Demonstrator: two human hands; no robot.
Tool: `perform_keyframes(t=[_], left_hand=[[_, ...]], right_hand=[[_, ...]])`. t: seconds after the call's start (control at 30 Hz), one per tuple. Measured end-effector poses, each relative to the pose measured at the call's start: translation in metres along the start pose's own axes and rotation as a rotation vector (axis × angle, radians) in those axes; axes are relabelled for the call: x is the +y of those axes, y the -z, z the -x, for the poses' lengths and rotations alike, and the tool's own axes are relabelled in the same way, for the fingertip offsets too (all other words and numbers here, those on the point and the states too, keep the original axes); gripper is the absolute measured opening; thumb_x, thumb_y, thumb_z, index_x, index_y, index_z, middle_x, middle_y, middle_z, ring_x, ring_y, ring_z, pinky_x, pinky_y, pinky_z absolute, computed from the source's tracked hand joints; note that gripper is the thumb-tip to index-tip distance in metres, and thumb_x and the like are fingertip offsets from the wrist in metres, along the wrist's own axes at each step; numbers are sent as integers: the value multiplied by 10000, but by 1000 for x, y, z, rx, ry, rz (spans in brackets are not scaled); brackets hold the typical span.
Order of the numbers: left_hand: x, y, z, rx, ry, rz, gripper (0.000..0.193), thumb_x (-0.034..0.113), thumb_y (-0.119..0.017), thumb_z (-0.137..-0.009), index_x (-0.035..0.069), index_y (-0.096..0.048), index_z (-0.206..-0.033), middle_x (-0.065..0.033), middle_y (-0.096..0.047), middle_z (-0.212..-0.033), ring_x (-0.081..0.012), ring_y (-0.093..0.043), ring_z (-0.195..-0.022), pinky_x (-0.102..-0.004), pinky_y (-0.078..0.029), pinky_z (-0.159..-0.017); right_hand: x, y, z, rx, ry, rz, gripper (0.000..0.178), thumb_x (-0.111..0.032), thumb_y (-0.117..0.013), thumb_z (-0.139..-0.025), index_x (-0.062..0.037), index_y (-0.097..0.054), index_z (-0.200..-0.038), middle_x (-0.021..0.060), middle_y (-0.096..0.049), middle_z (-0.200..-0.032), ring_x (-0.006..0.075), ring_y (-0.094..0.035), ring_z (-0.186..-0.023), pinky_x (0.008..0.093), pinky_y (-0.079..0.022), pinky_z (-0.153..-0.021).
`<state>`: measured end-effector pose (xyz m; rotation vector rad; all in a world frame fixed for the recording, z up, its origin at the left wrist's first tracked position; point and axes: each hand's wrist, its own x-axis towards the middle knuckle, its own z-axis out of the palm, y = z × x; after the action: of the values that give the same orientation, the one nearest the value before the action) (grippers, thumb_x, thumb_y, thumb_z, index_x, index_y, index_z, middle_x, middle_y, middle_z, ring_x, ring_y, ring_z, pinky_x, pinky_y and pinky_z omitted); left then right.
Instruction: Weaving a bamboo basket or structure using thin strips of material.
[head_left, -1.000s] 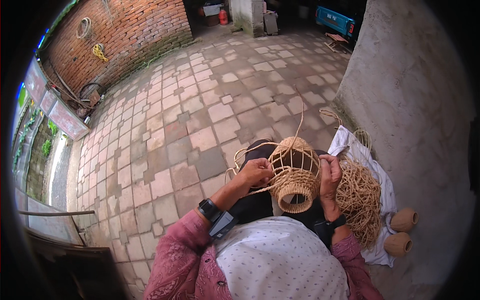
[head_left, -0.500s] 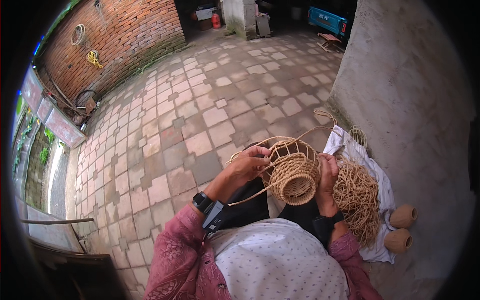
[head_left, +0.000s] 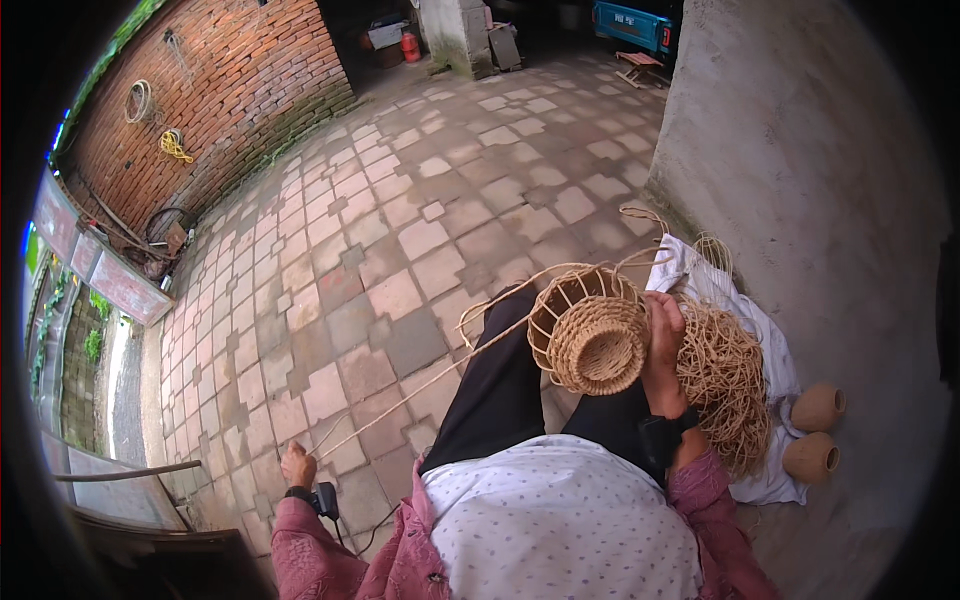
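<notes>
A half-woven basket of tan twisted cord hangs over my knees, its round base turned toward me and its open ribs pointing away. My right hand grips the basket's right side, fingers partly hidden behind it. Far out to the left, my left hand is closed on a strand of cord, which runs taut from the basket down to it. Another loose loop of cord sticks out at the basket's far left.
A tangled heap of cord lies on a white cloth to my right. Two small tan pots lie beside the cloth, near the grey wall. Paving tiles spread ahead, with a brick wall at far left.
My left hand has left the basket and swung down to the left, drawing the strand out straight. My right hand still holds the basket, whose base has turned a little.
</notes>
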<state>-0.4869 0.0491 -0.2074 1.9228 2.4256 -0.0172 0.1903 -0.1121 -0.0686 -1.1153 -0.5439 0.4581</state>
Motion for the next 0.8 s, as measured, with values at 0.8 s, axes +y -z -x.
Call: perform_keyframes(t=[0.8], left_hand=[[104,100,71,-1344,-125,700,294,296,-640,-888,51,-700,-1039,-19,-655,-730,-90,-503,-550,-231,-424,-544]], right_hand=[[7,-12,15,61,81,280,107,-83,-543,-931,-34,-639,-938,-11,-612,-815,56,-525,-740,217,-452,-670]])
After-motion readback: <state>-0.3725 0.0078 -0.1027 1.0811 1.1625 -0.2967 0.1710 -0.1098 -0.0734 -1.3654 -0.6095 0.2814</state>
